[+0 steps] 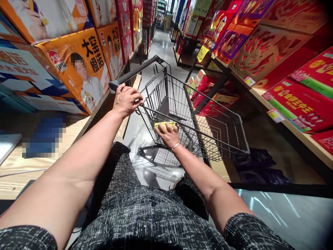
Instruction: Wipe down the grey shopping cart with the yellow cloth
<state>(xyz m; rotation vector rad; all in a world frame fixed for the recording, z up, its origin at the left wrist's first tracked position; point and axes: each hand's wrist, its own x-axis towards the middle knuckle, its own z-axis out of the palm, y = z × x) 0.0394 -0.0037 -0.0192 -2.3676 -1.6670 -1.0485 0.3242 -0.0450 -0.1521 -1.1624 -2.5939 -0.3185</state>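
A dark wire shopping cart [208, 118] stands in a store aisle right in front of me, its basket holding nothing that I can see. My left hand [127, 100] is closed round the near end of the cart's black handle bar [142, 68]. My right hand [168, 133] presses a yellow cloth [164, 124] against the cart's near wire rim, fingers curled over it. A thin bracelet sits on the right wrist.
Wooden shelves [15, 166] with orange and blue gift boxes [78, 66] line the left. Red gift boxes [299, 100] fill slanted shelves on the right. The glossy grey aisle floor [163, 45] runs ahead between them. A dark bag [257, 166] lies low at the right.
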